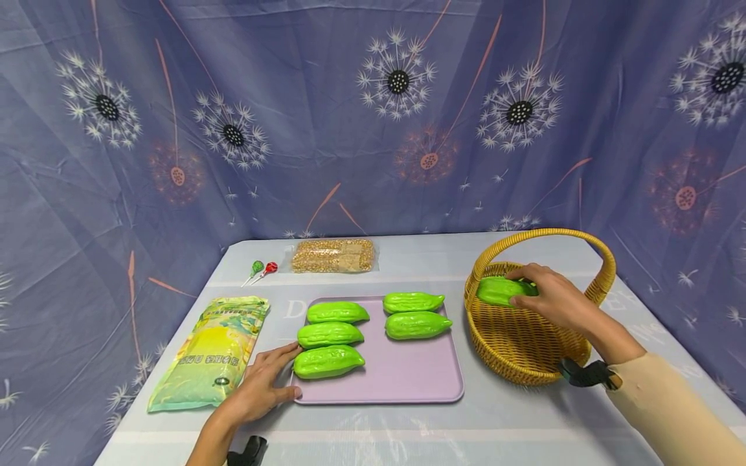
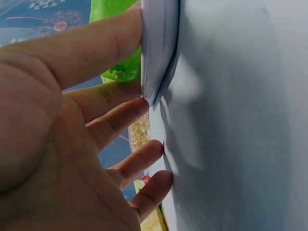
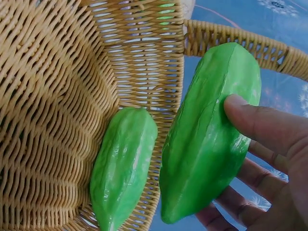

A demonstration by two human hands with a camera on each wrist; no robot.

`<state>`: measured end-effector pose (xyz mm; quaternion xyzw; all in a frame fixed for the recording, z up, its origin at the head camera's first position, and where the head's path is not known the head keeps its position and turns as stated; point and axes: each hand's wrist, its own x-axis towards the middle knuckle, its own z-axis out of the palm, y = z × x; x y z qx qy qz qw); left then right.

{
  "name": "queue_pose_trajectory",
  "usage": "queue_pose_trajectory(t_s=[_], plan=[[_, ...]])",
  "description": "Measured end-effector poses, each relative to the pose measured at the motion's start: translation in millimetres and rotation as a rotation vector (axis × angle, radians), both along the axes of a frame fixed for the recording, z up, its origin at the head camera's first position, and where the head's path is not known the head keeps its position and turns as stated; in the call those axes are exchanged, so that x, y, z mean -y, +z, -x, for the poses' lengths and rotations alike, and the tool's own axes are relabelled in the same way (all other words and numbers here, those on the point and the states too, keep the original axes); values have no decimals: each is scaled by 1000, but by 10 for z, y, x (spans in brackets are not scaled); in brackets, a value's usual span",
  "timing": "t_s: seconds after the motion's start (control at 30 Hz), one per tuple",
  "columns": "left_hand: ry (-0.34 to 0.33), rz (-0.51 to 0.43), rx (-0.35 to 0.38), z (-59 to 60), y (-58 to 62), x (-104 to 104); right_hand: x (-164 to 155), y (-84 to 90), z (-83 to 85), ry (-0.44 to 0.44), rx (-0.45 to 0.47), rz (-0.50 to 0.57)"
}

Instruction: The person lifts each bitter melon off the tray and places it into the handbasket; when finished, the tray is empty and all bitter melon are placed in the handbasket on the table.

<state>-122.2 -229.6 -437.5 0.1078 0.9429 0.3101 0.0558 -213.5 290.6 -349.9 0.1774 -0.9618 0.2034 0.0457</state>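
Note:
My right hand grips a ridged green bitter melon, thumb on one side and fingers behind it. It is held over the far side of the yellow wicker basket. Inside the basket, a second bitter melon lies against the wall in the right wrist view. My left hand rests at the near left corner of the pale purple tray, fingers extended and touching its rim. On that tray, three bitter melons lie in a left column and two bitter melons toward the right.
A green and yellow bag lies left of the tray, close to my left hand. Behind are a pack of corn kernels, a green lollipop and a red lollipop. The basket's tall handle arches over its opening. A patterned curtain closes off the back.

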Motion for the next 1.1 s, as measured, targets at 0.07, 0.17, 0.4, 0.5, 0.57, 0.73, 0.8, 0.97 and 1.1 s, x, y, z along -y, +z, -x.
queue_pose_trajectory(t_s=[0.07,0.17,0.4,0.5,0.57,0.73,0.8,0.97,1.1], plan=[[-2,-1,-2,-1,2,1,3,-16,31,1,13,-3],[-2,-3,-9,-1,2,2,-4,-54,79,6,25,-5],[5,-1,2,-6,8,0,-8,-153,168,18,47,-24],[9,-1,11,-6,8,-2,-1,-191,203,30,47,-40],[8,-3,9,-3,7,0,0,-216,227,35,50,-53],[10,-11,6,2,-9,-7,-4,-264,268,39,47,-66],[10,-12,4,3,-14,-10,-7,-280,277,42,36,-65],[13,-12,-4,2,-18,-10,-15,-325,298,69,13,-85],[15,-17,-2,-4,-18,-12,-18,-356,318,75,14,-104]])
